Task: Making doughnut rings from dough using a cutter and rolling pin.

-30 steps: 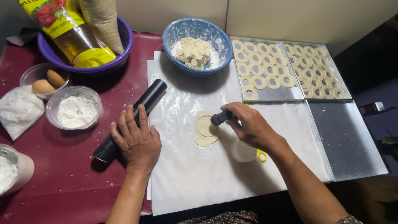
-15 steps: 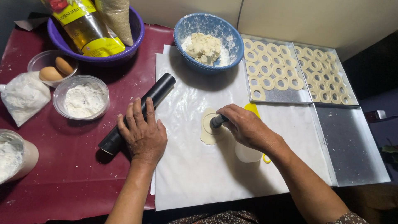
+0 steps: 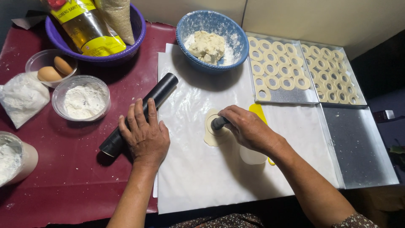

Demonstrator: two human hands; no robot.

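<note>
Dough disc (image 3: pixel 213 131) lies flat on the white sheet (image 3: pixel 198 177), below the blue bowl (image 3: pixel 213 40) and well inside the sheet's edges; bare sheet stretches wide below it toward the near edge. The right hand (image 3: pixel 249 128) presses a small dark cutter (image 3: pixel 219 123) down onto the disc, fingers curled closed around the cutter's top, so the disc sits just under and left of the fingertips. The left hand (image 3: pixel 145 135) rests palm down, fingers spread flat, over a black roller (image 3: pixel 162 90) that lies aslant across the sheet's left edge, left of the disc and apart from it. Right of the disc, a yellow piece (image 3: pixel 257 112) and a pale round thing (image 3: pixel 252 156) are mostly hidden under the right hand and wrist; I cannot tell what they are. The cutter's lower end is hard to make out. Beyond the sheet's right edge sit trays (image 3: pixel 363 143), the far ones filled with dough rings (image 3: pixel 278 69).
</note>
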